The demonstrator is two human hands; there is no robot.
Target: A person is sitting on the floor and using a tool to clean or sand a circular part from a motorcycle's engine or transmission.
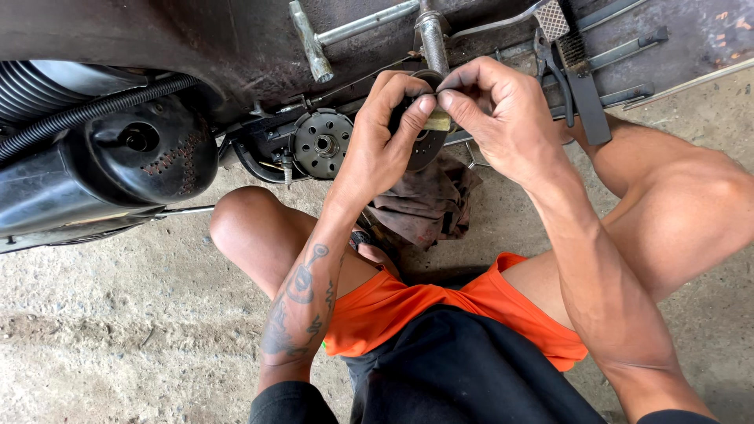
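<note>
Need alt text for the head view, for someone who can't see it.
Both hands, left hand and right hand, pinch a small yellowish strip against a dark round metal disc held over a brown rag. Beside it sits a round perforated grey hub on the black motorcycle.

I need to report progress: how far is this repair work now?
Done: the round perforated metal hub on the scooter sits exposed. In hand: left hand holds a dark round disc; right hand pinches a small yellowish piece onto it. Left: the disc is not yet mounted.
</note>
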